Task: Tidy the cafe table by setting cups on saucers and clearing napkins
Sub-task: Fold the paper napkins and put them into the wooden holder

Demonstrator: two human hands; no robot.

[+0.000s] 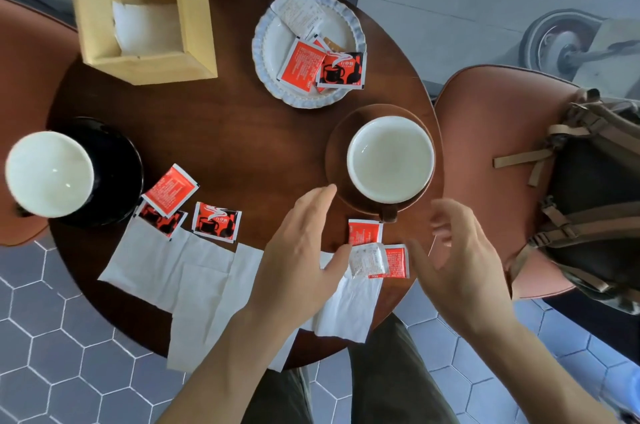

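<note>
A brown cup (390,160) with a white inside stands on a brown saucer (337,149) at the right of the round wooden table (242,132). A black cup (48,174) stands on a black saucer (117,167) at the left edge. White napkins (166,271) lie spread along the near edge, one (349,309) under my left hand. My left hand (298,257) hovers open just in front of the brown saucer. My right hand (457,260) hovers open, fingers spread, near the cup's handle. Both hold nothing.
Red sugar packets lie by the black saucer (169,191), mid-front (216,221) and between my hands (377,250). A white scalloped plate (273,42) holds more packets. A wooden napkin box (145,18) stands back left. A chair with a backpack (588,201) is on the right.
</note>
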